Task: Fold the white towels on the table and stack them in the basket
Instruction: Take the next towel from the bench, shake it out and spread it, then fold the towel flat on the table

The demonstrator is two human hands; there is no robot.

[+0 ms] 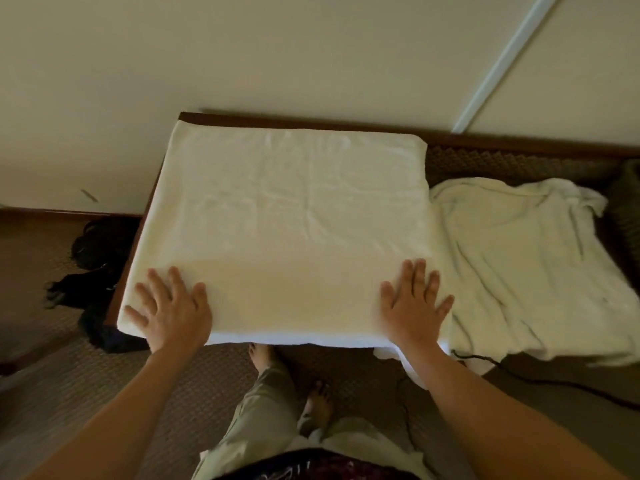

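Legs and feet: pale trousers (266,407) and bare feet (317,407) on brown carpet (69,393), lowest in view.
Left hand (173,311): fingers spread, palm flat on near-left corner of folded towel.
Right hand (414,306): fingers spread, palm flat on near-right corner of same towel.
Folded towel (287,216): white, squared, smooth; covers left part of table, near edge overhangs slightly.
Table (311,120): dark wood, against pale wall (277,46).
Unfolded towels (519,265): white, rumpled, just right of folded towel, edges touching.
Basket (627,209): dark woven shape at far right, mostly cut off.
Floor, left: dark bundle (97,265), beside the table.
Floor, right: black cable (554,382).
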